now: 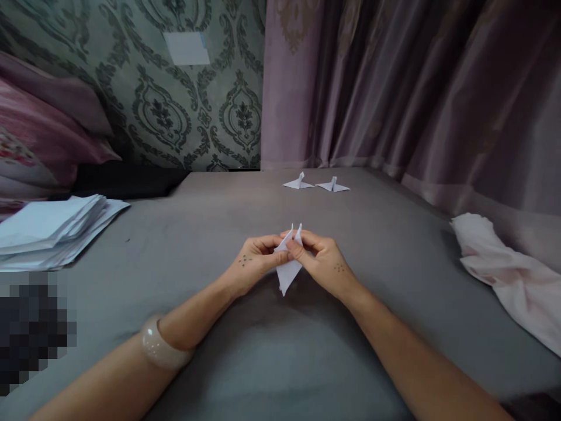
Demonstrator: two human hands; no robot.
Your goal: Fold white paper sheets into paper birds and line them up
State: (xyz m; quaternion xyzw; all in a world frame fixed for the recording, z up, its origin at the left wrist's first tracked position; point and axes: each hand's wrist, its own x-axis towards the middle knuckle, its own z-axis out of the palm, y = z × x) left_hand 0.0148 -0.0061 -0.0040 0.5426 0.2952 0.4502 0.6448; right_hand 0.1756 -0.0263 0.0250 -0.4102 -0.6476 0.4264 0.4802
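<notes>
Both hands pinch one folded white paper piece [288, 275] in the middle of the view, above the grey cloth surface. It looks like a partly folded origami crane: two thin points stick up away from me, and a wide pointed flap hangs down toward me. My left hand [258, 257] grips its left side with thumb and fingers closed. On the right side my right hand [324, 260] does the same, its thumb laid over the paper near the centre. The fingertips behind the paper are hidden. Farther back stand two finished-looking paper cranes, one [300, 182] left of the other [333, 185].
A stack of white paper sheets [48, 228] lies at the left, by a black item [131, 180] and pink bedding [44, 123]. Pale crumpled cloth [504, 269] is at the right. Curtains [372, 82] and a patterned wall [210, 111] close off the back.
</notes>
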